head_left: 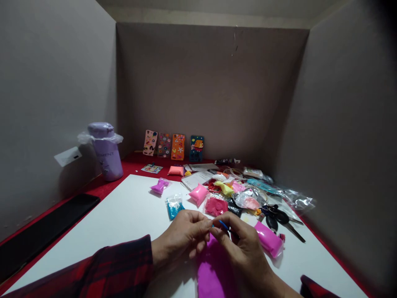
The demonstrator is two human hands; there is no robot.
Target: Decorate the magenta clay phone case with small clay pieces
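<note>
My left hand (189, 231) is closed, thumb and fingertips pinched together. They meet the tips of my right hand, and whatever is between them is too small to make out. My right hand (245, 244) is curled round a thin blue stick-like tool (223, 225), its kind unclear and its lower part hidden by the fingers. Below both hands lies a flat magenta piece (214, 269), partly covered by the right hand. Just beyond the fingers are a packet of red clay (216, 206) and a small bag of teal clay (174, 207).
Behind the hands are pink packets (198, 193), black-handled scissors (279, 217), and a magenta packet (269, 239). Decorated phone cases (178, 147) lean on the back wall. A lilac tumbler (107, 155) and a long black object (46, 231) stand or lie at left.
</note>
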